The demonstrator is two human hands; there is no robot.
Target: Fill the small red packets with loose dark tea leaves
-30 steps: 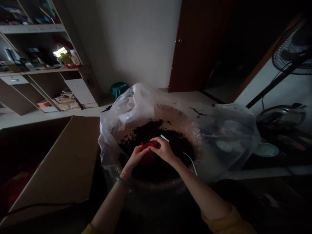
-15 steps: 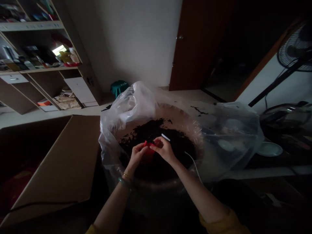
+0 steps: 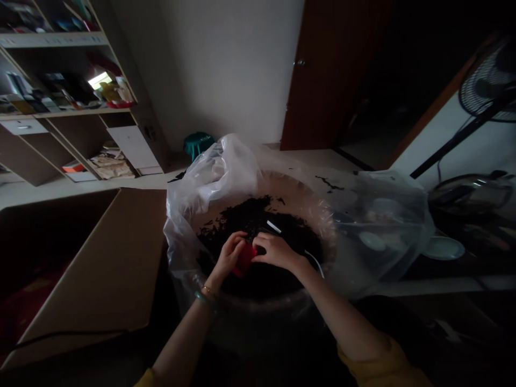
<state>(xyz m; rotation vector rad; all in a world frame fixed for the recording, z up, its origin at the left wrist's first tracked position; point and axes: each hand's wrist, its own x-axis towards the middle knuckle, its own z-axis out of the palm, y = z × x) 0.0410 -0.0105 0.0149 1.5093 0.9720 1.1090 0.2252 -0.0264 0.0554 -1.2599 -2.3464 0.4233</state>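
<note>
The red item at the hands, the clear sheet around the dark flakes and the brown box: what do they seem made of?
Red item: perhaps thin fabric or plastic film; dim light leaves material and finish open.

Clear sheet: thin, glossy plastic film, by its see-through folds and bright glints.

Brown box: likely matte cardboard, from its plain, shineless panel and straight edges.

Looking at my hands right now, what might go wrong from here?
The small red item between the left hand and right hand might slip onto the dark flakes. The white strip lying on them could get buried. Flakes might also scatter: dark bits lie outside the round container.
</note>
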